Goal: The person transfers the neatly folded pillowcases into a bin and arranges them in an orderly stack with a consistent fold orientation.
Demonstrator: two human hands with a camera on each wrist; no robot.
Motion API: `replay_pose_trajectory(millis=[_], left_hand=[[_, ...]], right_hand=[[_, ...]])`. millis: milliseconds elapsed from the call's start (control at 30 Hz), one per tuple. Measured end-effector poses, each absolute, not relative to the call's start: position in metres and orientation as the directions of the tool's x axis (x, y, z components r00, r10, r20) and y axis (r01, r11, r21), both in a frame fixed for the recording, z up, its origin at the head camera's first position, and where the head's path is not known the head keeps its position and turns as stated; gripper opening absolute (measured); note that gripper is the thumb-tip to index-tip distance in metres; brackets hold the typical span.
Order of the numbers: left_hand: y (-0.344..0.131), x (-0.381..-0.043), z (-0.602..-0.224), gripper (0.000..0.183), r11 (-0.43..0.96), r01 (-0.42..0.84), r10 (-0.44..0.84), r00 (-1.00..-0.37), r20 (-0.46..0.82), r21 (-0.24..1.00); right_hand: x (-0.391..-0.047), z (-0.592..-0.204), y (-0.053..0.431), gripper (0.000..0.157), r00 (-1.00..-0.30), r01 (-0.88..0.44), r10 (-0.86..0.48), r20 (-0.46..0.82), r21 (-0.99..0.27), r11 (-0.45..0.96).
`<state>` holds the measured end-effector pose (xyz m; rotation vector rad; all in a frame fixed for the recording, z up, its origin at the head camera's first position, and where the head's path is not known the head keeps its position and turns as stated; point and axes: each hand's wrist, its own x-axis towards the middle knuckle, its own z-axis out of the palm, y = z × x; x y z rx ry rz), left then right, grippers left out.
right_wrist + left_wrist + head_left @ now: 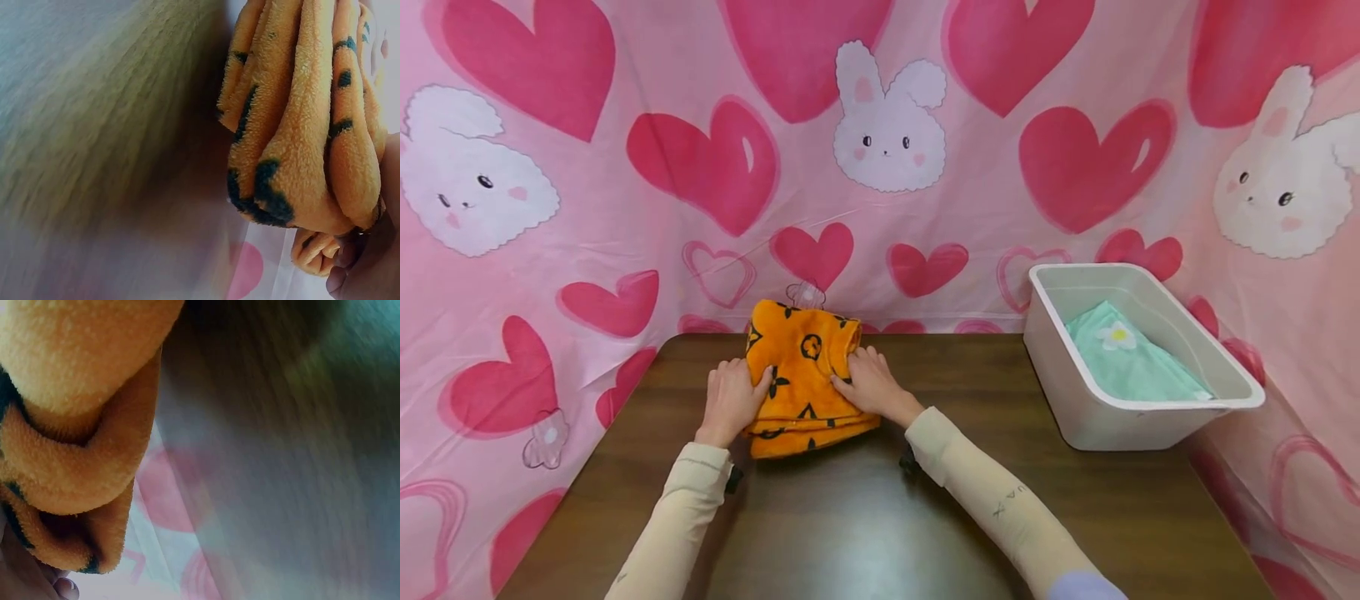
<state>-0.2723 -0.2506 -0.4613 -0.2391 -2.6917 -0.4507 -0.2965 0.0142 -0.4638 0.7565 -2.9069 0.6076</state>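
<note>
A folded orange fleece cloth (801,367) with black flower and monogram marks is on the brown table, towards its back edge. My left hand (732,400) grips its left side, thumb on top. On the opposite side my right hand (877,386) holds the edge, its thumb also across the upper face. Stacked, rounded layers of the cloth (69,456) show in the left wrist view, with fingertips at the bottom corner. Several thick folds of the cloth (300,137) appear in the right wrist view, fingers beneath them. The cloth hides part of both hands.
A white plastic bin (1105,425) stands at the table's right side, holding a mint green cloth (1120,358) with a white flower. Pink heart-and-rabbit fabric (880,208) hangs behind the table (865,533) and along both sides. A clear flower-shaped piece (806,294) shows behind the orange cloth.
</note>
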Motion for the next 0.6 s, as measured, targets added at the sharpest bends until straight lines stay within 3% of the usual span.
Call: replay_pose_trajectory(millis=[600], left_hand=[[-0.221, -0.275, -0.46, 0.048, 0.923, 0.262, 0.133, -0.905, 0.404, 0.283]], right_hand=[[-0.29, -0.46, 0.047, 0.043, -0.874, -0.483, -0.453, 0.173, -0.398, 0.78]])
